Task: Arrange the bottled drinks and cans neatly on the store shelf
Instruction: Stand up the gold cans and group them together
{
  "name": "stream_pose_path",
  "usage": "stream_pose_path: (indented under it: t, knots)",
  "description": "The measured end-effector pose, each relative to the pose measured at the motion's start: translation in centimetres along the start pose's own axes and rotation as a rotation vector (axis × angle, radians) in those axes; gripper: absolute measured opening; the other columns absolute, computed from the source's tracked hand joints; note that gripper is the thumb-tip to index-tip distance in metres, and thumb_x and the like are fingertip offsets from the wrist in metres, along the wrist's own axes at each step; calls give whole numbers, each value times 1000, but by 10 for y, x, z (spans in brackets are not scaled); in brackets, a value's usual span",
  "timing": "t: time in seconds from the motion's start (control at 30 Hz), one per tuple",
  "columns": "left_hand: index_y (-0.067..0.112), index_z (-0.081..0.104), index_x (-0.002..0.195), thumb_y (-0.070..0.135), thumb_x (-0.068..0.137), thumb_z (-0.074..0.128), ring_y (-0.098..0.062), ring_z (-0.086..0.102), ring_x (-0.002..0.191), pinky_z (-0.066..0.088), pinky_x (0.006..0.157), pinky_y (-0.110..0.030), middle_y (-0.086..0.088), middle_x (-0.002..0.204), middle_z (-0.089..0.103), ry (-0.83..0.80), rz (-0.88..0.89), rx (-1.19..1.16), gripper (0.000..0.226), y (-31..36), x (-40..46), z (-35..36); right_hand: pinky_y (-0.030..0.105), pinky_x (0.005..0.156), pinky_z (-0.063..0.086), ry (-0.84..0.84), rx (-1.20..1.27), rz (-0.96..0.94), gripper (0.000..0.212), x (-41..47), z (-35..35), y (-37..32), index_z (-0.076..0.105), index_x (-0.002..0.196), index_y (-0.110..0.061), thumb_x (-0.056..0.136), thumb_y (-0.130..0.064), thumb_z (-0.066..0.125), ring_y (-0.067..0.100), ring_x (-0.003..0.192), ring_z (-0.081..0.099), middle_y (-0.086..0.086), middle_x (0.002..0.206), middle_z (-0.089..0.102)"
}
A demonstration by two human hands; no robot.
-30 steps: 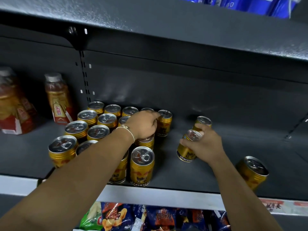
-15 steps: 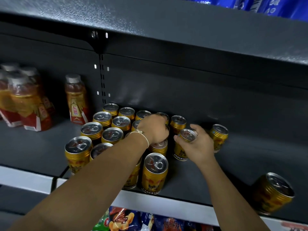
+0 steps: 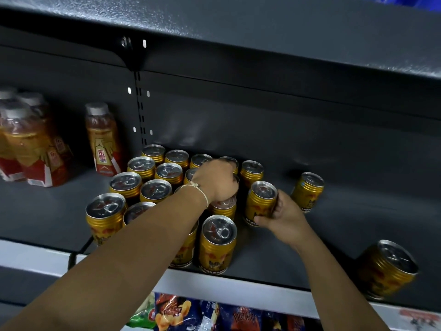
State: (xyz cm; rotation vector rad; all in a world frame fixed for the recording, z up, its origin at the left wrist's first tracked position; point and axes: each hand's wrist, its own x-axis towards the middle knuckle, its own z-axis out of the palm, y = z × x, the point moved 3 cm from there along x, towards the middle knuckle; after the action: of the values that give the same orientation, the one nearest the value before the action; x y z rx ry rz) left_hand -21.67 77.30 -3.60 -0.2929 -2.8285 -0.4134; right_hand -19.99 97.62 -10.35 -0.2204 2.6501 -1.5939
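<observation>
Several gold cans [image 3: 155,185] stand in rows on the dark shelf [image 3: 274,249]. My left hand [image 3: 218,180] reaches over the cluster and curls down on top of a can [image 3: 223,206] in its right column. My right hand [image 3: 284,215] grips a gold can [image 3: 260,201] standing upright just right of the cluster. One lone can [image 3: 307,191] stands farther right, and another [image 3: 386,267] sits near the front edge at the far right.
Orange bottled drinks [image 3: 102,139] with red labels stand at the left, more of them [image 3: 23,144] in a pack. The shelf above [image 3: 238,32] overhangs closely. Snack bags [image 3: 191,314] fill the shelf below. Bare shelf lies at the right.
My right hand has slid its can left and set it upright beside the cluster. My left hand stays on the same can. The camera has shifted left.
</observation>
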Motion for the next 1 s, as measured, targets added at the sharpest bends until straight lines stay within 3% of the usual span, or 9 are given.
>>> stream_pose_path:
  t: [0.3,0.43,0.57,0.67,1.0]
  knots:
    - [17,59,120,28,90,47,-29,60,100,47,75,-34,-10,112,65,3,3,7,34,1,-1,0,48,99,53,68,9,-7,59,10,17,-5,55,108,-31,66,-8,90,17,108,67,-4,113,70]
    - [18,60,110,28,89,46,-28,60,93,42,69,-33,-9,106,65,7,4,11,27,0,1,1,47,101,52,61,1,-14,60,13,18,-4,55,113,-31,68,-8,88,16,110,66,-5,116,69]
    - [17,59,112,29,89,47,-28,60,95,49,74,-36,-9,108,65,-6,6,21,29,-1,1,2,44,101,53,63,20,-19,60,13,19,-3,55,112,-32,70,-4,87,11,106,67,-7,113,71]
    - [16,59,110,28,89,47,-29,59,95,44,71,-34,-9,107,64,-9,8,28,27,-1,2,2,46,103,51,51,46,-19,62,15,22,-3,55,121,-24,71,-2,86,15,111,66,-5,117,70]
    - [17,59,106,27,88,48,-21,50,81,40,67,-33,-8,102,64,-21,-6,13,23,-1,1,1,45,104,51,45,63,-55,64,16,24,-3,54,123,-22,72,-1,86,14,112,66,-5,119,69]
